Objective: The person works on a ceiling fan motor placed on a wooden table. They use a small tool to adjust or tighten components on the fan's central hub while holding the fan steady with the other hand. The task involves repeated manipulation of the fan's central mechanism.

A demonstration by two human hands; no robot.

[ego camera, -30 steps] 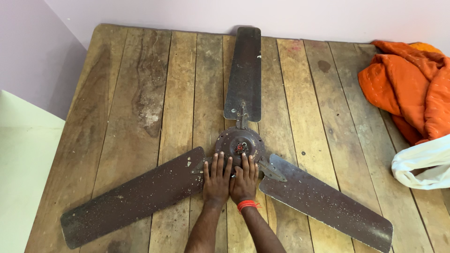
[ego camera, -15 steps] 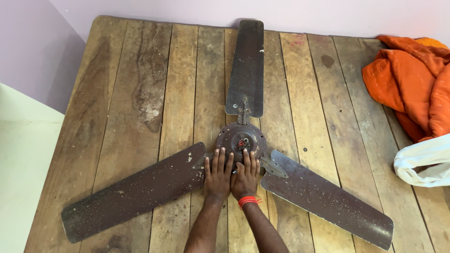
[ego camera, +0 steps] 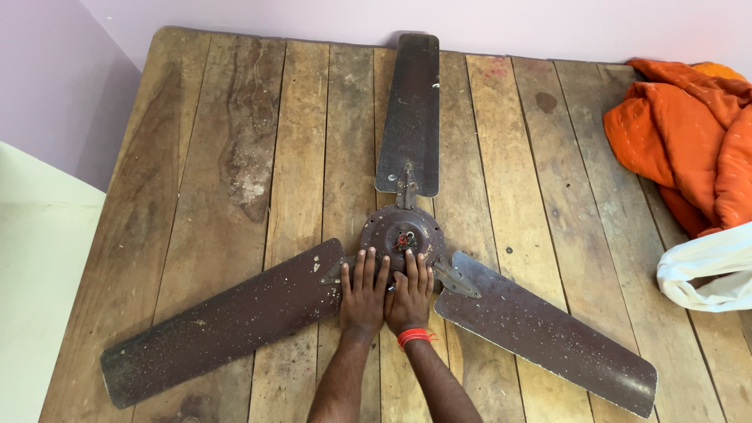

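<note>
Ceiling fan (ego camera: 403,235), three blades, two hands flat

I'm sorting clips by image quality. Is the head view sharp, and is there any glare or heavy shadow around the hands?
Head view: sharp throughout, evenly and softly lit; no glare on the brown three-bladed metal ceiling fan; only faint shadow under the left hand and right hand on the worn wooden plank table.

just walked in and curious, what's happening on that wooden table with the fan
A person has both hands flat on the near edge of the round hub of a dusty brown ceiling fan, which lies on a plank table. The left hand and right hand rest side by side, fingers spread and gripping nothing. An orange cloth and a white bag sit at the table's right edge.
</note>
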